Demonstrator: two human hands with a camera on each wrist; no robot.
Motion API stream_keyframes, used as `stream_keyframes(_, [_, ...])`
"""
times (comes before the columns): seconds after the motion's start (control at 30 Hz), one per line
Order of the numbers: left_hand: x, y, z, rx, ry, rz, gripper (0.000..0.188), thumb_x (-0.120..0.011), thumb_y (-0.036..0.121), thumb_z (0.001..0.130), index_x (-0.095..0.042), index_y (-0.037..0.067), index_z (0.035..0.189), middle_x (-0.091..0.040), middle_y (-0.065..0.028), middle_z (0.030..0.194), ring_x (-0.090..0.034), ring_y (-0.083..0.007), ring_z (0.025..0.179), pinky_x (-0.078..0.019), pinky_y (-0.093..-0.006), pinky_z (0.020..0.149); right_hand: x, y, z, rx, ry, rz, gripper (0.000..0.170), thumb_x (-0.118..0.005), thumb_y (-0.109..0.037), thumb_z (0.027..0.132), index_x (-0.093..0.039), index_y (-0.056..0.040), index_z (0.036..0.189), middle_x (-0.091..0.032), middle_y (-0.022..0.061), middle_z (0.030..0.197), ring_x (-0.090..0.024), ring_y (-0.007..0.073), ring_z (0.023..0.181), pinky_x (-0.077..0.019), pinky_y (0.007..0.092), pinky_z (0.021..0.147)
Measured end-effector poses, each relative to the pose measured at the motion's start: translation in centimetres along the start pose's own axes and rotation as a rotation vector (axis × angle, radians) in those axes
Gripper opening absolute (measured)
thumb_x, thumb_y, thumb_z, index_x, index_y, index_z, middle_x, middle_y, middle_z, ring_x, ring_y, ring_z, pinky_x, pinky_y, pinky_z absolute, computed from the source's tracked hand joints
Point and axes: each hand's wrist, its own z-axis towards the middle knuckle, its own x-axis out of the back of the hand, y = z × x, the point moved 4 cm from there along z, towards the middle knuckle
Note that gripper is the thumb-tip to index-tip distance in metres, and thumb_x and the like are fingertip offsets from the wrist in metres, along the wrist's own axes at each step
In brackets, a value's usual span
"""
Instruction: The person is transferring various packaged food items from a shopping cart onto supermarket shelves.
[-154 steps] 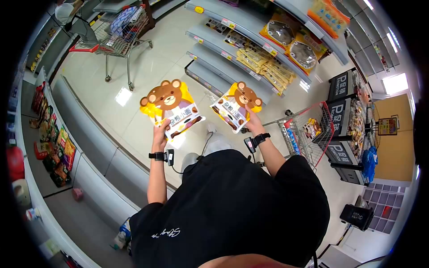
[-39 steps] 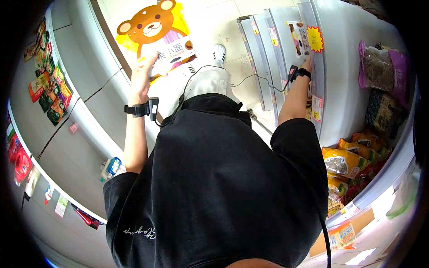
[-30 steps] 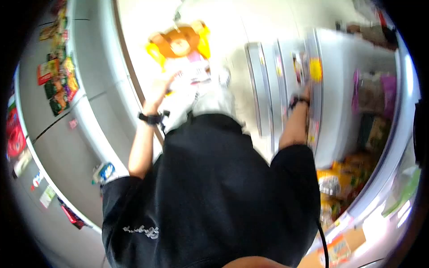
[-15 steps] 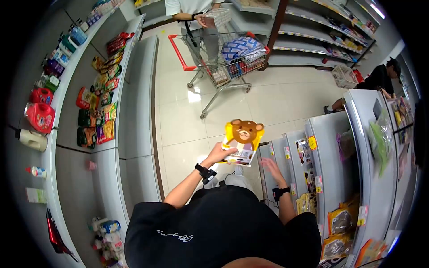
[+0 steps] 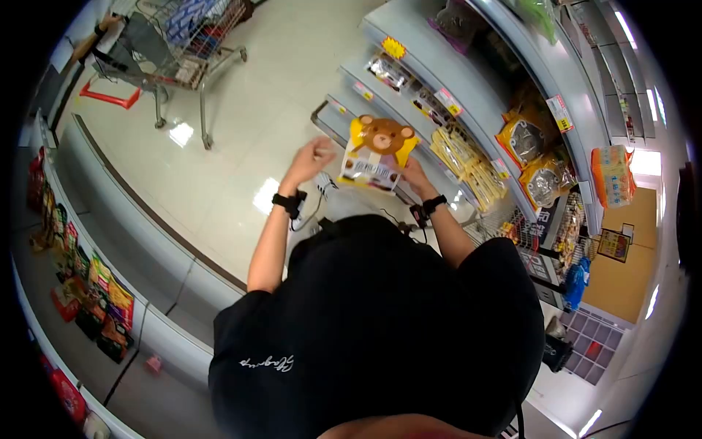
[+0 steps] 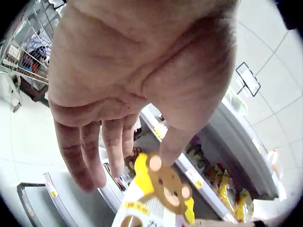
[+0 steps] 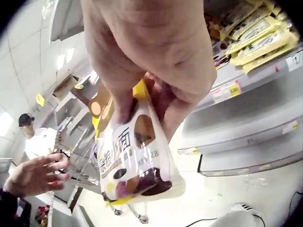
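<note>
My right hand [image 5: 417, 181] pinches the lower right edge of a yellow and white noodle packet [image 5: 379, 150] with a brown bear's head on top. In the right wrist view, thumb and fingers grip the side of the noodle packet [image 7: 135, 158], which hangs in front of the shelves. My left hand [image 5: 307, 162] is just left of the packet and holds nothing. The left wrist view shows its palm [image 6: 142, 61] with fingers loosely bent, the bear's head beyond the thumb. Another dark and white packet [image 5: 389, 71] lies on a shelf tier behind.
A tiered grey shelf [image 5: 431, 36] stands ahead to the right, bearing yellow noodle packs [image 5: 468, 164] and orange bags [image 5: 545, 179]. A trolley [image 5: 183, 69] is at the upper left, with a person's arm [image 5: 88, 44] beside it. Left shelving [image 5: 157, 227] runs close by.
Five seconds ago each hand held a bear packet; later the right hand reached into the shelf. Half a second ago the left hand held the remaining packet; now the right grips it. The view has turned right.
</note>
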Motion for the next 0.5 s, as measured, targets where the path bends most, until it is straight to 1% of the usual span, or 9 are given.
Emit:
stream_keyframes(0.03, [1.3,0.9,-0.3,-0.015,0.070,-0.028,0.037,-0.068,0.020,0.089,-0.061,0.005,0.123,-0.072,-0.0097,0.101,-0.066,-0.0150,0.080,-0.0545,-0.0305,0.074,2.1,1.2,0.7,-0.041,0.104,-0.062,0.035,-0.067,-0.012,0.094,-0.058,-0.0085,0.127,-0.064,-0.0013,0.115,-0.062,0.0083,0.096,-0.0521,0.0229,0.075])
stream_keyframes(0.13, [0.7,1.6,0.1,0.186,0.096,-0.304,0.024,-0.063,0.016,0.092,-0.065,0.004,0.113,-0.072,-0.0068,0.091,-0.062,-0.0094,0.068,-0.0501,-0.0259,0.062,9.7,3.3,4.3,0.090,0.269,0.266,0.033,-0.067,-0.011,0.094,-0.059,-0.0100,0.125,-0.064,-0.0024,0.114,-0.062,0.0084,0.093,-0.0520,0.0222,0.072])
stream_keyframes(0.23, [2.9,-3.3,-2.3,0.339,0.203,-0.035,0.017,-0.059,0.013,0.094,-0.068,0.003,0.104,-0.070,-0.0038,0.084,-0.055,-0.0055,0.061,-0.0429,-0.0226,0.054,14.9,2.3,10.5,0.281,0.387,0.224,0.032,-0.067,-0.010,0.093,-0.060,-0.0106,0.124,-0.064,-0.0021,0.115,-0.063,0.0101,0.095,-0.0534,0.0242,0.074])
stream_keyframes(0.3, [3.4,-5.3,-4.4,0.355,0.395,-0.014,0.016,-0.057,0.012,0.094,-0.069,0.002,0.097,-0.070,-0.0035,0.084,-0.053,-0.0060,0.063,-0.0405,-0.0231,0.055,17.0,1.4,15.6,0.261,0.398,0.368,0.034,-0.068,-0.009,0.092,-0.060,-0.0116,0.125,-0.064,-0.0023,0.117,-0.063,0.0101,0.099,-0.0528,0.0238,0.075])
stream_keyframes(0.33, [3.8,-7.1,-5.7,0.372,0.453,0.004,0.016,-0.057,0.011,0.093,-0.069,0.002,0.096,-0.071,-0.0052,0.085,-0.058,-0.0088,0.069,-0.0449,-0.0247,0.062,17.9,0.8,18.2,0.178,0.426,0.390,0.035,-0.069,-0.008,0.092,-0.060,-0.0121,0.125,-0.064,-0.0029,0.118,-0.062,0.0096,0.101,-0.0521,0.0232,0.076])
stream_keyframes(0.37, [4.1,-7.8,-7.2,0.411,0.517,0.024,0.016,-0.058,0.013,0.093,-0.069,0.001,0.094,-0.071,-0.0066,0.086,-0.063,-0.0116,0.076,-0.0474,-0.0259,0.070,17.8,-0.2,20.2,0.181,0.452,0.437,0.037,-0.068,-0.007,0.092,-0.060,-0.0128,0.128,-0.063,-0.0025,0.123,-0.060,0.0080,0.107,-0.0504,0.0235,0.083])
stream_keyframes(0.4, [4.3,-7.4,-8.4,0.486,0.574,0.066,0.018,-0.060,0.016,0.093,-0.070,0.001,0.092,-0.073,-0.0090,0.090,-0.066,-0.0135,0.081,-0.0489,-0.0262,0.075,17.3,-2.4,21.5,0.117,0.432,0.402,0.040,-0.066,-0.009,0.093,-0.057,-0.0122,0.132,-0.061,-0.0007,0.128,-0.058,0.0107,0.111,-0.0485,0.0254,0.089])
stream_keyframes(0.43, [4.5,-7.3,-9.5,0.463,0.683,0.106,0.024,-0.061,0.020,0.093,-0.065,0.001,0.078,-0.066,-0.0023,0.077,-0.058,-0.0097,0.071,-0.0448,-0.0261,0.068,16.9,-3.7,22.8,0.053,0.413,0.367,0.044,-0.065,-0.010,0.094,-0.055,-0.0116,0.137,-0.058,0.0012,0.132,-0.056,0.0135,0.116,-0.0466,0.0273,0.095])
stream_keyframes(0.5, [5.0,-4.9,-11.6,0.726,0.805,0.077,0.034,-0.062,0.023,0.094,-0.054,0.005,0.066,-0.047,0.0060,0.063,-0.041,-0.0061,0.060,-0.0333,-0.0261,0.057,17.0,-3.5,26.6,0.020,0.412,0.286,0.044,-0.065,-0.013,0.094,-0.055,-0.0112,0.137,-0.058,0.0027,0.133,-0.056,0.0151,0.117,-0.0463,0.0280,0.095])
